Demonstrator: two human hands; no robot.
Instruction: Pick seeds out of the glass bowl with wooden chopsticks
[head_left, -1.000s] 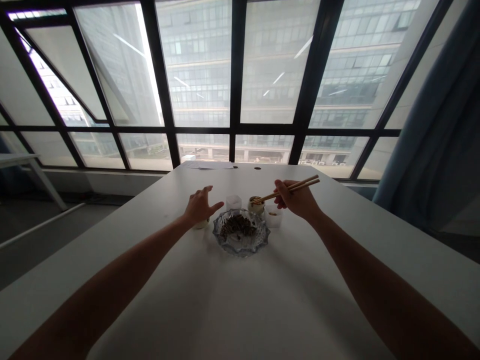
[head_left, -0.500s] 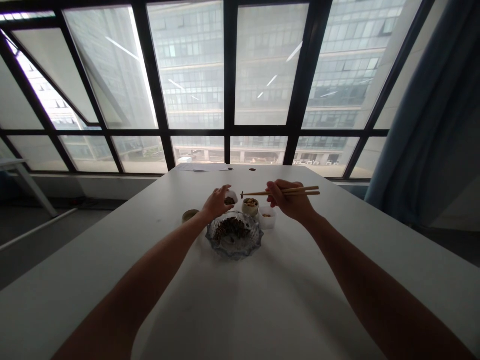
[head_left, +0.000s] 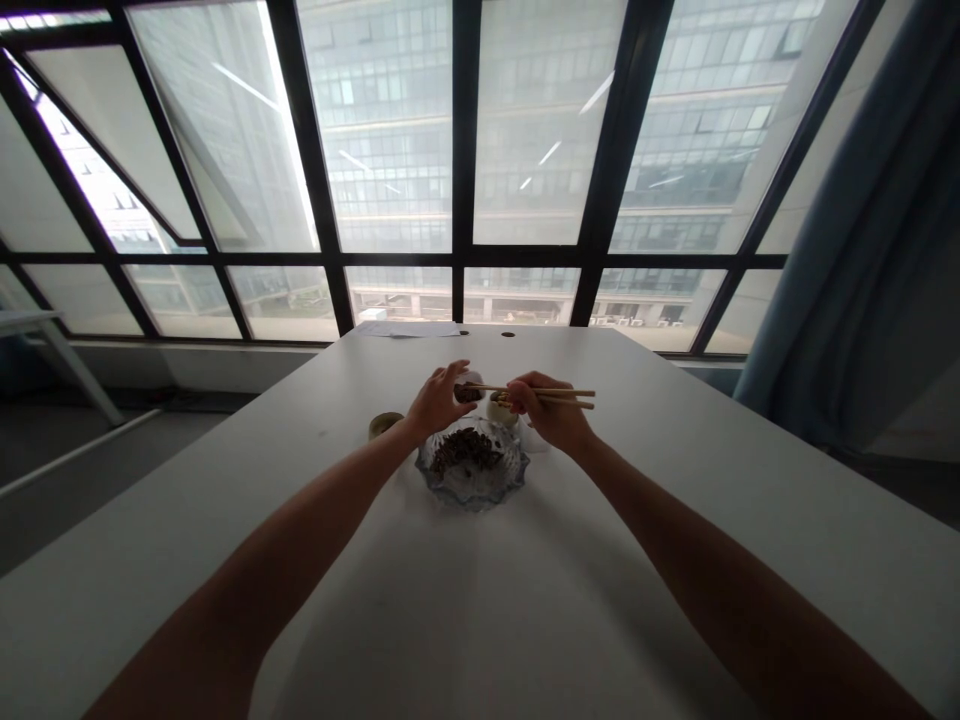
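Observation:
My left hand reaches over the glass bowl with thumb and fingers curved round a small white cup that has dark pieces inside. My right hand is closed on a pair of wooden chopsticks, their tips at the mouth of that cup. Too small to tell is whether anything sits between the tips. Just in front, a scalloped clear glass bowl contains a heap of dark brown pieces. Beneath the right fingers, a pale green cup is partly covered.
Left of the bowl stands a brownish round container, partly behind my left wrist. A whitish cup is mostly hidden by my right hand. Papers lie at the white table's far edge, before tall windows. A blue curtain hangs at right.
My right hand has moved left with the chopsticks, bringing their tips from beside the white cup to its mouth. It now covers more of the other cups. My left hand stays at the cup.

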